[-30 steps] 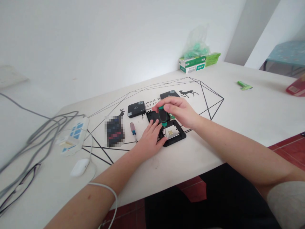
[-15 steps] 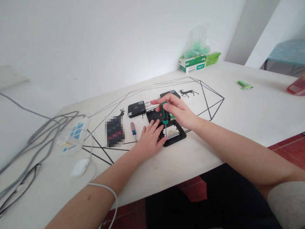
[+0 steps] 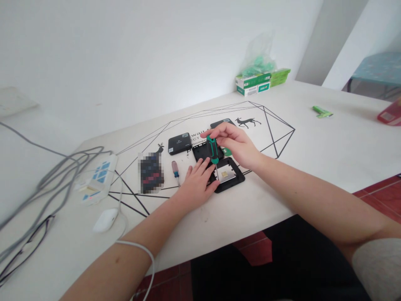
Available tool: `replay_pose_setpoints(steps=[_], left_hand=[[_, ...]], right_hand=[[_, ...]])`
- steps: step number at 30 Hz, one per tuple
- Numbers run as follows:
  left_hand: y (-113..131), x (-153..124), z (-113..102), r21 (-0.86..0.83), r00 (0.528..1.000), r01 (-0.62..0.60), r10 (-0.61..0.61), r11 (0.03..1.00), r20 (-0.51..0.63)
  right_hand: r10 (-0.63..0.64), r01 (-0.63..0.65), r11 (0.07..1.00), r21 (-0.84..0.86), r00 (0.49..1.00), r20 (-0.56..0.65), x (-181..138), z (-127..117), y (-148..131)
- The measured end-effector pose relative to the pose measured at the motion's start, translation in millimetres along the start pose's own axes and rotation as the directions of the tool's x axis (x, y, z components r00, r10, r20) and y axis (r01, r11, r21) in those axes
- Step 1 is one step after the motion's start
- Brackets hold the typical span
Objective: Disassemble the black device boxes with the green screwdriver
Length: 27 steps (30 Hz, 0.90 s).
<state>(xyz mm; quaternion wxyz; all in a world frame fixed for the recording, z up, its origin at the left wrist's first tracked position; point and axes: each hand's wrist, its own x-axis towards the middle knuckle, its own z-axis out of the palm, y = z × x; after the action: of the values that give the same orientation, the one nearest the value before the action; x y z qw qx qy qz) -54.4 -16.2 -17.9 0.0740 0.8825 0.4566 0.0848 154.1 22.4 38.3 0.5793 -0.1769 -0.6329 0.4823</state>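
In my right hand [image 3: 238, 144], fingertips and thumb close around the upper part of a green and black screwdriver [image 3: 212, 151]. Its shaft points down to the left inner edge of an open black casing [image 3: 239, 176], beside a silver metal plate [image 3: 231, 170] with a small gold square. My left hand [image 3: 196, 186] lies flat with fingers spread, its thumb against the casing's near left corner. Just behind is another black shell [image 3: 200, 153], partly covered by my left fingertips. A green circuit board [image 3: 227, 152] shows partly beneath my right hand. The screwdriver's tip is too small to make out.
A second screwdriver [image 3: 175, 169] with a clear pinkish handle lies left of my left hand. Two closed black boxes, one left [image 3: 180, 143] and one behind my right hand [image 3: 219, 123], rest farther back. A power strip [image 3: 100, 177], earbud case [image 3: 105, 220] and cables occupy the left.
The screwdriver's handle leans farther left, and my right fingers have shifted slightly on its top. My left hand and the casing stay in place.
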Motion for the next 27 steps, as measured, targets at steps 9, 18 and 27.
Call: replay_pose_setpoints(steps=[9,18,27], left_hand=[[1.5,0.2,-1.5,0.000,1.000,0.015,-0.015,1.000,0.021],[1.8,0.7,-1.3,0.014,1.000,0.014,-0.015,1.000,0.024],[6.3,0.4,-4.8,0.041,0.998,0.032,-0.033,0.999,0.048]], right_hand=[[0.041,-0.041,0.998,0.054,0.999,-0.004,-0.5,1.2,0.3],[0.062,-0.067,0.994,0.089,0.996,0.058,-2.3,1.2,1.2],[-0.031,0.041,0.978,-0.204,0.998,0.050,1.2,-7.7,6.4]])
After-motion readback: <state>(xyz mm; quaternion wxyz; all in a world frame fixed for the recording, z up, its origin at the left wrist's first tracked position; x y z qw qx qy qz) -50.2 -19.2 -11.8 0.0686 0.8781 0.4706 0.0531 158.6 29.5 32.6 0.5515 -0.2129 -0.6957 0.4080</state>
